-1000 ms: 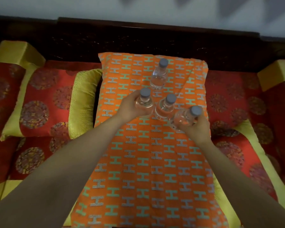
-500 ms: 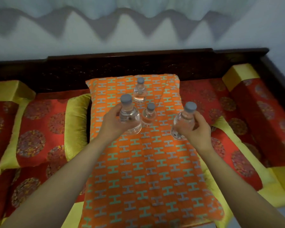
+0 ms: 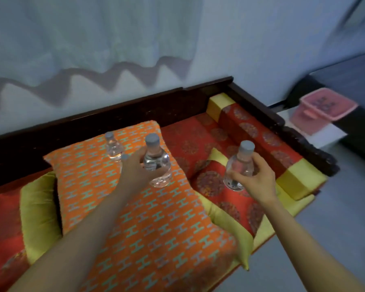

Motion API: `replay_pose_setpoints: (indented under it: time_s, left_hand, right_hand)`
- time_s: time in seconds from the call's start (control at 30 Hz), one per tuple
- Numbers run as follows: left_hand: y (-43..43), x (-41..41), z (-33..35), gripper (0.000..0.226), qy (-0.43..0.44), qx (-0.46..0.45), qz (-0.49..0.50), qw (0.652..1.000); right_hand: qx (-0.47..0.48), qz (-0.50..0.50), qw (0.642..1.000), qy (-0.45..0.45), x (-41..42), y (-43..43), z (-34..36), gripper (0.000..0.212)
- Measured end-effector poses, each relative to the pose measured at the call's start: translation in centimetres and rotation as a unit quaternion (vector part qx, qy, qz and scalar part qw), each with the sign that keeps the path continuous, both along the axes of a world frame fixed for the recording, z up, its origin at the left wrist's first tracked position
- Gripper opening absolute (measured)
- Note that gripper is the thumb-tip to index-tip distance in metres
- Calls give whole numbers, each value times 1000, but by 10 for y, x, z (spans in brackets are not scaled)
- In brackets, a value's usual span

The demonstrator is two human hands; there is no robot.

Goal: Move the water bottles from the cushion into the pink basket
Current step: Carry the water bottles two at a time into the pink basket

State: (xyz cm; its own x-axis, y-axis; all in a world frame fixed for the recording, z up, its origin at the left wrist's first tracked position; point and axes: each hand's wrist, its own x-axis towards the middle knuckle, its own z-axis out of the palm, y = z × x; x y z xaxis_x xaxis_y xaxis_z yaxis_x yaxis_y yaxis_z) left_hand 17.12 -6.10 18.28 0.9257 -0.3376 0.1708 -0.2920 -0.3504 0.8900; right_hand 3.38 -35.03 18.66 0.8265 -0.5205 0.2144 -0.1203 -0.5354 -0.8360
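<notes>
My left hand (image 3: 135, 169) grips a clear water bottle (image 3: 156, 163) with a grey cap, held above the orange patterned cushion (image 3: 148, 218). In my right hand (image 3: 255, 180) is a second bottle (image 3: 239, 165), held over the red seat to the cushion's right. A third bottle (image 3: 113, 145) stands on the cushion's far end. The grey cap of a fourth bottle (image 3: 124, 157) peeks out behind my left hand; its body is hidden. The pink basket (image 3: 322, 108) sits at the far right, beyond the sofa's arm, on a white surface.
The sofa has red and yellow cushions (image 3: 251, 131) and a dark wooden frame (image 3: 259, 108) between my hands and the basket. A dark piece of furniture (image 3: 354, 81) stands behind the basket. Grey floor (image 3: 335, 224) lies to the right of the sofa.
Both hands have lifted their bottles off the cushion and carried them rightward. The view has swung right, bringing the pink basket into sight.
</notes>
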Motion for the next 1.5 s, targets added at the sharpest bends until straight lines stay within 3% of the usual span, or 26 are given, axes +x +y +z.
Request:
replay_pose_setpoints:
  time_s: [0.33, 0.57, 0.83, 1.33, 1.5]
  left_hand:
    - [-164, -46, 40, 52, -6, 3, -98, 995]
    - [-316, -99, 44, 52, -6, 17, -134, 991]
    - [-472, -144, 54, 50, 19, -3, -183, 983]
    - [-684, -133, 41, 41, 4, 24, -241, 970]
    - [-762, -106, 29, 51, 15, 29, -250, 968]
  right_hand:
    - [-16, -110, 993, -30, -106, -125, 40, 41]
    - [23, -167, 985, -23, -188, -255, 44, 69]
    - [15, -236, 972, 5, -253, -386, 42, 67]
    - [24, -276, 961, -11, -253, -572, 34, 63]
    - [25, -277, 960, 1, -224, -649, 28, 64]
